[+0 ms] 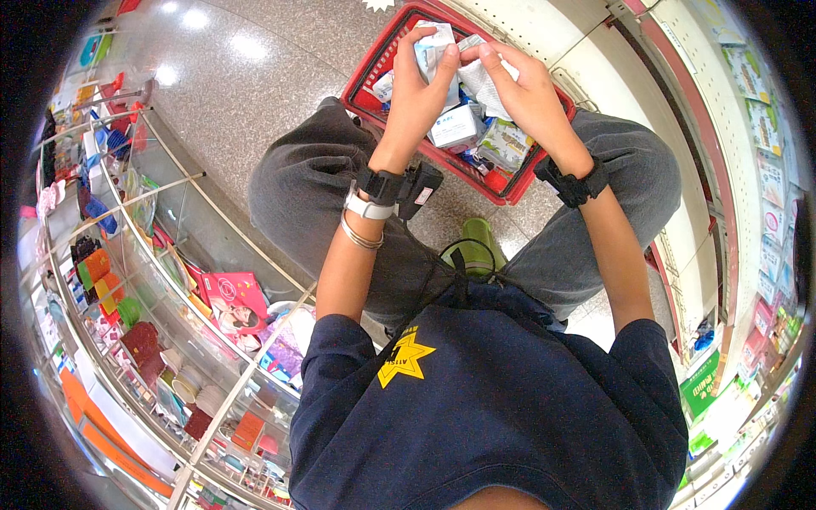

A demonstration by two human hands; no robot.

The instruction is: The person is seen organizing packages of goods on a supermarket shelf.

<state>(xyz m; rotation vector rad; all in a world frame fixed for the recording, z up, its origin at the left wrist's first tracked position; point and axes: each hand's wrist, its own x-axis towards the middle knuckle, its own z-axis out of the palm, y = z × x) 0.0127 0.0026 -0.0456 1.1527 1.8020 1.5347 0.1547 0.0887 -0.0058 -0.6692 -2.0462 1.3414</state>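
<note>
A red plastic shopping basket (440, 156) stands on the floor between the knees, filled with small packaged goods. Above it, my left hand (421, 83) grips a white and pale blue box (435, 39), thumb and fingers on its sides. Close beside it, my right hand (523, 89) holds a crumpled white cloth or wipe (486, 83) between thumb and fingers; the fingertips of both hands nearly meet. Lower in the basket lie a white box with blue print (456, 127) and a green and white packet (503, 145).
Shelves of packaged goods (762, 127) curve along the right, close to the basket. Glass-sided display bins (210, 223) with assorted goods line the left. A green bottle or cup (478, 245) is between the legs on the speckled tile floor (255, 83).
</note>
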